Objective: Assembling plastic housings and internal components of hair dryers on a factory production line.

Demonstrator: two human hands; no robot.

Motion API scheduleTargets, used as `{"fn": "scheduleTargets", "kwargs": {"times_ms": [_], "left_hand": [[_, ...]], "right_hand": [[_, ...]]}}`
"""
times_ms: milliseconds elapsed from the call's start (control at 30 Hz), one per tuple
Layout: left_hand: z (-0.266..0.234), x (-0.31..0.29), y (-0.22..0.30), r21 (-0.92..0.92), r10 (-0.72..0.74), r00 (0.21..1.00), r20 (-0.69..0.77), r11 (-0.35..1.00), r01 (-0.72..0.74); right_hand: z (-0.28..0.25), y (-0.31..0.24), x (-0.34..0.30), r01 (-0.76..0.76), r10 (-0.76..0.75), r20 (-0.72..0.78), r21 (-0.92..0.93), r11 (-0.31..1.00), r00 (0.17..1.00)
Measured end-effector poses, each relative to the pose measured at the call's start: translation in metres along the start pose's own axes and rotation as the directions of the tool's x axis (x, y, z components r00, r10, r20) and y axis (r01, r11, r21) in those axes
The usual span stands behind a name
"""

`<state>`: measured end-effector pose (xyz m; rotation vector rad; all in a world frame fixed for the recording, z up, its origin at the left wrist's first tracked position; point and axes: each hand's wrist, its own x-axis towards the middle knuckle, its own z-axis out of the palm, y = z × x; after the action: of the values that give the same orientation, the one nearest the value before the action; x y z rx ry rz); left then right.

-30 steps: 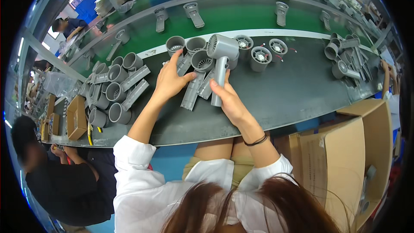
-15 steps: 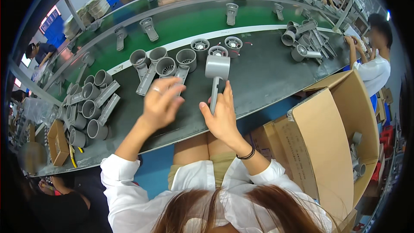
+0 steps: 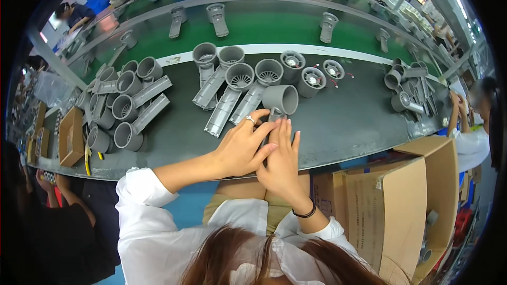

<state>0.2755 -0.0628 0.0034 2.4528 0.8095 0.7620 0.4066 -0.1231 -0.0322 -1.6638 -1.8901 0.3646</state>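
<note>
In front of me is a grey plastic hair dryer housing point(image 3: 280, 100), its round barrel tipped so the open end faces right. My right hand point(image 3: 281, 162) lies along its handle, fingers pointing away from me and covering most of it. Bent over the upper handle close to the barrel, my left hand point(image 3: 244, 146) meets the right one; its fingertips are partly hidden. Just beyond stand more housings with grilles inside point(image 3: 240, 77), handles toward me. Three round barrels with fan motors point(image 3: 312, 79) and thin red wires stand behind to the right.
Housings are piled on the left point(image 3: 127, 111) and far right point(image 3: 409, 87) of the dark table point(image 3: 348, 121). Beyond runs a green conveyor point(image 3: 269, 21) carrying spaced housings. A cardboard box point(image 3: 404, 206) stands at my right. Co-workers sit on both sides.
My left hand has come in from the side onto the housing's handle. The housing has turned, so its barrel opening shows. The whole view has shifted.
</note>
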Motion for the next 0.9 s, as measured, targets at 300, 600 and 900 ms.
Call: {"fn": "scheduleTargets", "kwargs": {"times_ms": [300, 600, 900], "left_hand": [[-0.008, -0.012, -0.006, -0.002, -0.122, 0.992, -0.024, 0.993, 0.122], [-0.021, -0.016, -0.018, -0.174, -0.167, 0.986, -0.005, 0.971, 0.164], [-0.031, -0.01, -0.012, 0.103, -0.037, 0.98, 0.196, 0.995, 0.017]], "right_hand": [[-0.012, -0.005, 0.01, 0.137, -0.166, 0.196, 0.156, 0.978, 0.966], [-0.045, 0.011, 0.008, 0.157, -0.122, -0.102, 0.504, 0.849, 0.987], [-0.101, 0.066, 0.091, 0.136, -0.166, -0.422, -0.1, 0.986, 0.891]]}}
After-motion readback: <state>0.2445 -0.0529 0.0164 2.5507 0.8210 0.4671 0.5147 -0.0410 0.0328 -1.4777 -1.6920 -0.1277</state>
